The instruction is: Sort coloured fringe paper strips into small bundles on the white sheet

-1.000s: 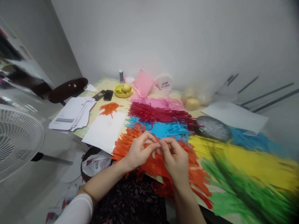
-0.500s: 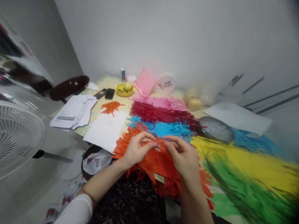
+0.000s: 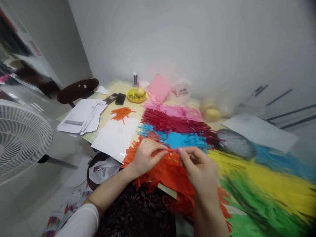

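Between my two hands a thin orange-red paper strip (image 3: 172, 150) is stretched level. The thumb and fingers of my left hand (image 3: 148, 154) pinch its left end. At its right end my right hand (image 3: 197, 164) pinches it in the same way. Below both hands lies a fringed stack of orange paper (image 3: 170, 174), its edges cut into narrow strips. Just beyond it are fringed blue paper (image 3: 180, 138), dark red paper (image 3: 168, 120) and pink paper (image 3: 182, 111). Yellow paper (image 3: 256, 172) and green paper (image 3: 261, 200) spread out on the right.
A white sheet (image 3: 115, 136) and loose orange strips (image 3: 122, 113) lie left of the stacks. Further left are printed papers (image 3: 80, 115), phones (image 3: 120, 99) and a yellow fruit bowl (image 3: 136, 98). A fan (image 3: 22, 141) stands at far left. A dark oval dish (image 3: 237, 144) sits right.
The strip between my hands is now pulled straighter, with my fingertips closer in on it. The whole view has shifted slightly, moving things rightward in it.
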`<state>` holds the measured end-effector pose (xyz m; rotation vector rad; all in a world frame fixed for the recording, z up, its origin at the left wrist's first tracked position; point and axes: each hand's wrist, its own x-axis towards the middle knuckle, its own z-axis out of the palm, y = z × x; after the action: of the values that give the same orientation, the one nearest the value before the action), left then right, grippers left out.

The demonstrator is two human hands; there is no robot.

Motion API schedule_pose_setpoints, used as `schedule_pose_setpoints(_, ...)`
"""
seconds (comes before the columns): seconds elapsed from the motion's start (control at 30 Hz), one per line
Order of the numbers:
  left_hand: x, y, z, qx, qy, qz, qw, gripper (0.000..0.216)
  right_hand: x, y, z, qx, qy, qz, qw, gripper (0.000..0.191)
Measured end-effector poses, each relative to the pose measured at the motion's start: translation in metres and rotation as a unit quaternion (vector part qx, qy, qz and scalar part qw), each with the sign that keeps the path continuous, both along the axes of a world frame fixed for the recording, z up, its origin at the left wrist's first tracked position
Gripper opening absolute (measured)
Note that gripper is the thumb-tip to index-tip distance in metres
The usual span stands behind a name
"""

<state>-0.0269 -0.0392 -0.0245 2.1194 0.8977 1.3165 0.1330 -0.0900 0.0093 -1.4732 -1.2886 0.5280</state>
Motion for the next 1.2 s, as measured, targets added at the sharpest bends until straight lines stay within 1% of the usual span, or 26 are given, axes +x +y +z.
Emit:
schedule_pose_setpoints(0.13,0.0,-0.002,-0.007,-0.028,-0.01,-0.004,1.0,0.018,-0.014,0.008,-0.003,0.034,0.003,-0.04,0.999,0.034)
schedule_pose_setpoints(0.2,-0.009,0.002,-0.011,-0.052,-0.01,-0.022,0.998,0.017,-0.019,0.009,-0.008,0.036,0.002,-0.032,0.999,0.033)
schedule_pose_setpoints(0.23,-0.02,0.007,-0.013,-0.068,-0.007,-0.019,0.997,0.017,-0.02,0.009,-0.011,0.028,0.002,-0.015,0.999,0.032)
schedule_pose_setpoints(0.27,-0.037,0.015,-0.013,-0.081,-0.003,0.005,0.997,0.016,-0.02,0.008,-0.014,0.016,0.004,0.003,1.0,0.031)
schedule_pose_setpoints(0.3,-0.059,0.026,-0.013,-0.088,0.0,0.051,0.995,0.015,-0.019,0.006,-0.018,0.002,0.008,0.016,1.0,0.031)
schedule_pose_setpoints(0.33,-0.086,0.039,-0.012,-0.086,0.006,0.129,0.988,0.014,-0.016,0.004,-0.022,-0.01,0.014,0.02,1.0,0.034)
schedule_pose_setpoints(0.37,-0.115,0.054,-0.01,-0.06,0.004,0.236,0.97,0.014,-0.012,0.002,-0.027,-0.018,0.021,0.012,1.0,0.038)
schedule_pose_setpoints(0.4,-0.145,0.069,-0.007,-0.024,0.015,0.339,0.94,0.015,-0.007,0.001,-0.031,-0.022,0.029,-0.003,0.999,0.04)
schedule_pose_setpoints(0.43,-0.172,0.084,-0.006,0.005,0.053,0.401,0.914,0.017,-0.003,0.0,-0.035,-0.027,0.035,-0.02,0.999,0.041)
schedule_pose_setpoints(0.47,-0.194,0.097,-0.006,0.019,0.105,0.42,0.901,0.02,0.0,-0.001,-0.039,-0.032,0.039,-0.034,0.998,0.041)
schedule_pose_setpoints(0.5,-0.209,0.108,-0.008,0.017,0.126,0.416,0.901,0.021,0.003,0.0,-0.043,-0.036,0.042,-0.043,0.998,0.041)
schedule_pose_setpoints(0.53,-0.217,0.116,-0.013,0.013,0.148,0.405,0.902,0.02,0.005,0.001,-0.046,-0.04,0.044,-0.047,0.997,0.042)
schedule_pose_setpoints(0.57,-0.217,0.121,-0.02,0.004,0.173,0.383,0.908,0.019,0.007,0.003,-0.049,-0.043,0.044,-0.048,0.997,0.043)
schedule_pose_setpoints(0.67,-0.194,0.118,-0.053,-0.031,0.253,0.299,0.92,0.014,0.015,0.008,-0.056,-0.052,0.022,-0.062,0.996,0.045)
schedule_pose_setpoints(0.73,-0.177,0.11,-0.074,-0.054,0.299,0.259,0.917,0.013,0.027,0.009,-0.06,-0.067,-0.015,-0.087,0.994,0.047)
schedule_pose_setpoints(0.8,-0.168,0.103,-0.084,-0.069,0.331,0.247,0.908,0.014,0.047,0.01,-0.065,-0.087,-0.072,-0.115,0.987,0.049)
schedule_pose_setpoints(0.83,-0.166,0.1,-0.084,-0.071,0.34,0.249,0.904,0.015,0.058,0.011,-0.068,-0.095,-0.103,-0.126,0.982,0.051)
schedule_pose_setpoints(0.9,-0.159,0.097,-0.073,-0.065,0.351,0.26,0.897,0.019,0.081,0.015,-0.076,-0.099,-0.165,-0.141,0.971,0.054)
schedule_pose_setpoints(0.97,-0.138,0.095,-0.055,-0.032,0.343,0.256,0.903,0.025,0.097,0.022,-0.087,-0.095,-0.233,-0.114,0.961,0.053)
schedule_pose_setpoints(1.0,-0.119,0.092,-0.047,-0.007,0.33,0.234,0.914,0.028,0.102,0.028,-0.093,-0.094,-0.265,-0.087,0.956,0.049)
schedule_pose_setpoints(1.03,-0.096,0.089,-0.041,0.02,0.311,0.19,0.931,0.028,0.104,0.034,-0.099,-0.098,-0.297,-0.052,0.948,0.045)
schedule_pose_setpoints(1.07,-0.068,0.085,-0.038,0.043,0.288,0.115,0.95,0.027,0.105,0.041,-0.106,-0.106,-0.318,-0.022,0.942,0.04)
schedule_pose_setpoints(1.1,-0.038,0.08,-0.037,0.05,0.272,0.025,0.961,0.028,0.104,0.049,-0.112,-0.114,-0.334,0.003,0.936,0.035)
schedule_pose_setpoints(1.13,-0.007,0.074,-0.041,0.049,0.276,-0.067,0.958,0.028,0.102,0.056,-0.118,-0.122,-0.347,0.021,0.93,0.031)
schedule_pose_setpoints(1.17,0.023,0.069,-0.046,0.046,0.306,-0.136,0.941,0.027,0.1,0.063,-0.123,-0.13,-0.358,0.035,0.924,0.028)
schedule_pose_setpoints(1.2,0.049,0.066,-0.054,0.044,0.358,-0.158,0.919,0.028,0.099,0.068,-0.128,-0.138,-0.372,0.047,0.917,0.026)
